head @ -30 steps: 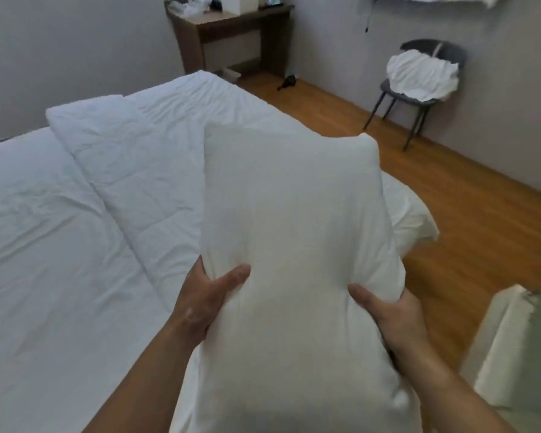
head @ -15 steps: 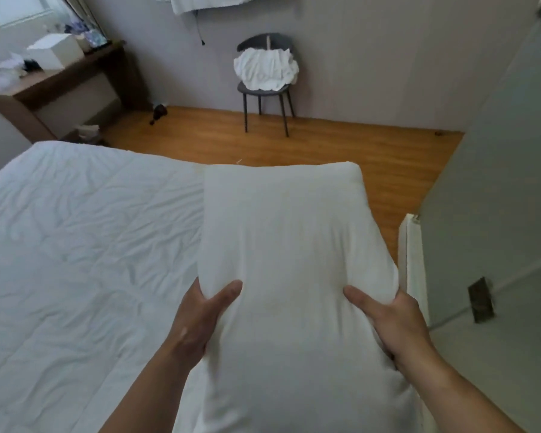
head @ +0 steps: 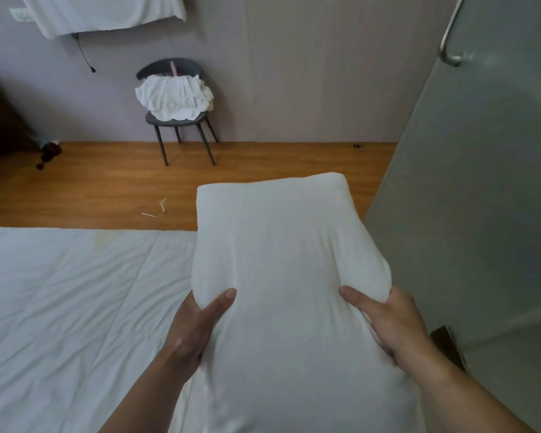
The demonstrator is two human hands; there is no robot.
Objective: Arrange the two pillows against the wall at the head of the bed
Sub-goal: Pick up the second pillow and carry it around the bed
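A white pillow (head: pixel 281 260) is held up lengthwise in front of me, over the right edge of the bed. My left hand (head: pixel 194 326) grips its left side, thumb on top. My right hand (head: pixel 388 323) grips its right side, pinching the fabric into a bulge. The bed (head: pixel 60 307), covered with a wrinkled white duvet, fills the lower left. Only this one pillow is in view, and the head of the bed is out of frame.
A dark chair (head: pixel 175 120) with crumpled white laundry stands against the far wall. A frosted glass door (head: pixel 481 198) with a metal handle is close on my right. Wooden floor (head: pixel 107 182) with a scrap of litter lies between bed and wall. White cloth (head: pixel 107 10) hangs high up.
The view has swung right: the desk left the frame, the chair moved to the upper left, the glass door grew larger. Both hands keep the same grip on the pillow.
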